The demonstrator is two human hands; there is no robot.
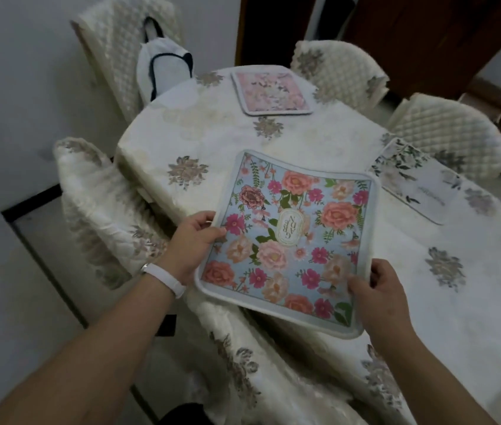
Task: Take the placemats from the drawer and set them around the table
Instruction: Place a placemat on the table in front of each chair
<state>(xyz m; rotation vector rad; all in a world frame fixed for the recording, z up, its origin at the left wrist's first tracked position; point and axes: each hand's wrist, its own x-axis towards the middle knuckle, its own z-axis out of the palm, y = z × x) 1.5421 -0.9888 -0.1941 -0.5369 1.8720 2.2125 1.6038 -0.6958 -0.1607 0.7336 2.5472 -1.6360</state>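
Observation:
A light-blue placemat (289, 237) with pink and orange flowers hangs just above the near left part of the round table (319, 142). My left hand (195, 240) pinches its left edge, thumb on top. My right hand (378, 289) grips its lower right edge. A pink floral placemat (270, 92) lies flat at the far side of the table. A white placemat with green leaves (411, 182) lies at the right side. The drawer is not in view.
A cream floral tablecloth covers the table. Quilted cream chairs stand around it: one far left (114, 50), two at the back right (338, 69), one near left (102, 204). A white bag with dark straps (163, 72) sits on the far-left chair.

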